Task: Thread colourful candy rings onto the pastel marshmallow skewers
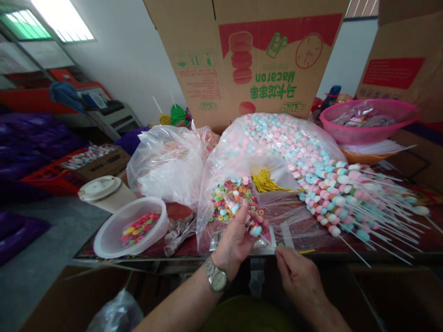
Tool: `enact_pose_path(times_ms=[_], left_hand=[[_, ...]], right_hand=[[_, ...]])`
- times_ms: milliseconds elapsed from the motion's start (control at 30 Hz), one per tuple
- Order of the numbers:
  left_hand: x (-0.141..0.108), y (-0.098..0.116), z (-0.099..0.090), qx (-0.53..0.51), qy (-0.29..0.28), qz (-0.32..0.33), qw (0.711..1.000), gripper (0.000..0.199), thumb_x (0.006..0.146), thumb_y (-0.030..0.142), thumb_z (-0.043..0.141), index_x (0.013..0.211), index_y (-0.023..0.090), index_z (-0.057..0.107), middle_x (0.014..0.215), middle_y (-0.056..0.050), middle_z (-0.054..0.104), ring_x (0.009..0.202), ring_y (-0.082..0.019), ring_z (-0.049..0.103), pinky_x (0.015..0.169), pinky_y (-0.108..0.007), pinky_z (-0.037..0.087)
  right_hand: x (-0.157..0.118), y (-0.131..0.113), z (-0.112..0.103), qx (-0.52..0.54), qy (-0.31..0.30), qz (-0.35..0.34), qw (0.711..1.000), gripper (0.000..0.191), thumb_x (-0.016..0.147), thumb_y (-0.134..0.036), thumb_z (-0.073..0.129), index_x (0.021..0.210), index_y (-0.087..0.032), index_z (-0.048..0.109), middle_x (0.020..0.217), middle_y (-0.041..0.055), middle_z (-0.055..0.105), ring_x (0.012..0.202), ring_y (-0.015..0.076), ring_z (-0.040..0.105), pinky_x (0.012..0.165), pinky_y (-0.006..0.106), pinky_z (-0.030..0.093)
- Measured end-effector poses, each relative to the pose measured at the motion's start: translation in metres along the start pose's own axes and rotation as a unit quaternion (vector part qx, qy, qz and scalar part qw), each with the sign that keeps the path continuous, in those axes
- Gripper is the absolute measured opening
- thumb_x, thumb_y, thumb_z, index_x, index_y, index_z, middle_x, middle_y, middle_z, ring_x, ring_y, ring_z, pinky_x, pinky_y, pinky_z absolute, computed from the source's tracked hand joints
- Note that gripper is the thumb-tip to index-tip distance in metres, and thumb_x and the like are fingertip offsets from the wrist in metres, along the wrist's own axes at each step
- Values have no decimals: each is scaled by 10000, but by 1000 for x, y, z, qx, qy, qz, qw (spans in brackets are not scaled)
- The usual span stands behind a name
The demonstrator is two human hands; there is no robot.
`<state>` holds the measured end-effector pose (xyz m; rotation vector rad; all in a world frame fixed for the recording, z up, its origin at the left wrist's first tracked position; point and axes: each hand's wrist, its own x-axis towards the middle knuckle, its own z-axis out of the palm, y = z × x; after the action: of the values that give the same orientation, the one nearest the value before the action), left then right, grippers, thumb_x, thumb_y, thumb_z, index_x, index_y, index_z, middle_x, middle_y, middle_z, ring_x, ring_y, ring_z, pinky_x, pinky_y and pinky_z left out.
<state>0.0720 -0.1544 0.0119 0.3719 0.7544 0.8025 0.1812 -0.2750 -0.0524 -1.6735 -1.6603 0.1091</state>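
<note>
Above the edge of the bench [104, 255], I have the left hand [233, 240] clamped on a candy skewer [256, 230], its stick slanting toward the nearer right hand [297, 274], whose pinched fingers may hold something; I cannot tell.

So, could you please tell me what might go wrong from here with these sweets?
The left hand grips a threaded stick above a bag of coloured candy rings, so pieces might slip off and scatter. The finished sticks lie in a loose heap, bare points facing the table's front edge, so the right hand could perhaps knock them or get poked.
</note>
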Motion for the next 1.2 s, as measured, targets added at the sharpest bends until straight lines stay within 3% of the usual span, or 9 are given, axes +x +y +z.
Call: enact_pose_path(times_ms=[133, 267, 367, 700, 900, 1033, 1133, 1200], left_hand=[[-3, 13, 3, 21, 37, -9, 999, 406, 825, 463, 577, 609, 121, 543, 563, -54, 615, 492, -151, 589, 490, -271, 487], [-2, 24, -1, -9, 88, 27, 996, 377, 830, 443, 579, 611, 148, 496, 510, -23, 576, 490, -159, 599, 470, -255, 485], [1, 26, -3, -44, 83, 19, 995, 410, 789, 498, 604, 601, 162, 462, 471, 0, 532, 477, -159, 584, 490, -277, 508], [0, 18, 2, -77, 106, 2, 991, 393, 828, 511, 539, 659, 161, 484, 476, 2, 529, 434, -135, 544, 506, -294, 523], [-3, -11, 4, -49, 36, 19, 998, 412, 793, 553, 565, 676, 164, 499, 476, 21, 525, 455, -139, 566, 568, -304, 524], [-10, -38, 7, 14, 25, 20, 999, 426, 700, 555, 665, 622, 169, 504, 469, 26, 525, 487, -141, 568, 616, -301, 510], [-13, -48, 3, 116, 39, 47, 991, 429, 714, 570, 623, 595, 167, 537, 538, -2, 566, 595, -165, 592, 687, -309, 493], [-14, -48, -1, 230, 57, 101, 966, 425, 746, 576, 570, 680, 159, 618, 653, -35, 626, 700, -190, 600, 749, -318, 475]], right_hand=[[0, 10, -8, -121, 72, -75, 987, 260, 924, -164, 396, 833, -141, 639, 669, 55, 636, 604, 163, 586, 619, 264, 392], [-4, 12, -14, -93, 47, -74, 992, 252, 927, -163, 394, 861, -139, 636, 690, 60, 637, 626, 165, 585, 630, 267, 402], [-6, 11, -15, -65, 28, -87, 994, 238, 922, -153, 405, 843, -147, 628, 767, 73, 666, 660, 155, 601, 651, 256, 415], [-6, 2, -12, -115, 82, -128, 982, 192, 892, -112, 437, 859, -132, 625, 683, 70, 660, 605, 168, 604, 621, 270, 416], [2, -23, -1, 77, 28, 0, 997, 249, 914, -169, 388, 818, -151, 617, 618, 25, 638, 531, 123, 611, 510, 191, 433], [18, -28, 3, 102, 27, 44, 993, 260, 905, -211, 389, 830, -166, 634, 710, 53, 691, 646, 146, 667, 573, 189, 480], [22, -26, 12, 93, 42, 46, 994, 279, 903, -209, 364, 848, -170, 634, 756, 71, 707, 710, 164, 683, 623, 209, 500], [22, -25, 18, 93, 47, 43, 994, 281, 903, -197, 355, 822, -179, 623, 712, 57, 700, 662, 155, 678, 597, 204, 495]])
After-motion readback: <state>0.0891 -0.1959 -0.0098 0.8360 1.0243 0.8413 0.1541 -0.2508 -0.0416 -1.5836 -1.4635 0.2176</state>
